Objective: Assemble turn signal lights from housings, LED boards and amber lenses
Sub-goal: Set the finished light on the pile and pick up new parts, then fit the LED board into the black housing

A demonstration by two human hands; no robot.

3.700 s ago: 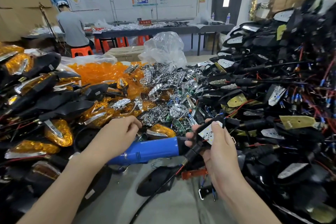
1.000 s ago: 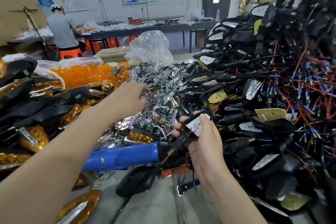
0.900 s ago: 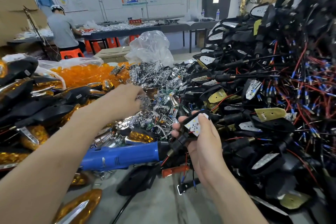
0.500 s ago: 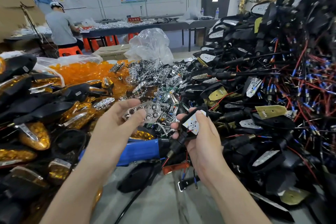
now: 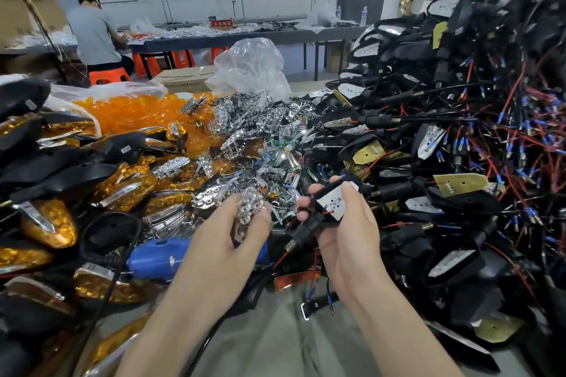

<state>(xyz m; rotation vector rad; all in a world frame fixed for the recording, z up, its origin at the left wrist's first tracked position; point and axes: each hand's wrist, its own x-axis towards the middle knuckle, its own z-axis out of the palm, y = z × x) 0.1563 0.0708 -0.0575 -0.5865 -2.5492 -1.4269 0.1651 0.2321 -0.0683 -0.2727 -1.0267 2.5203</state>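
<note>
Right hand has its fingers curled round a black housing with a white LED board showing yellow dots, thumb on top. Left hand pinches a shiny chrome reflector full of round holes, just beside it, above the blue tool.

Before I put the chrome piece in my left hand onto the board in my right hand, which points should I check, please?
1. Left hand grips the chrome reflector: ok.
2. Right hand holds the black housing, with the LED board facing up: ok.
3. Board face free: not ok, that hand's thumb lies on its upper edge.
4. Reflector turned to match the board: cannot tell, it is blurred.
5. Amber lenses ready for the step after: ok, a pile lies further back on the left.
</note>
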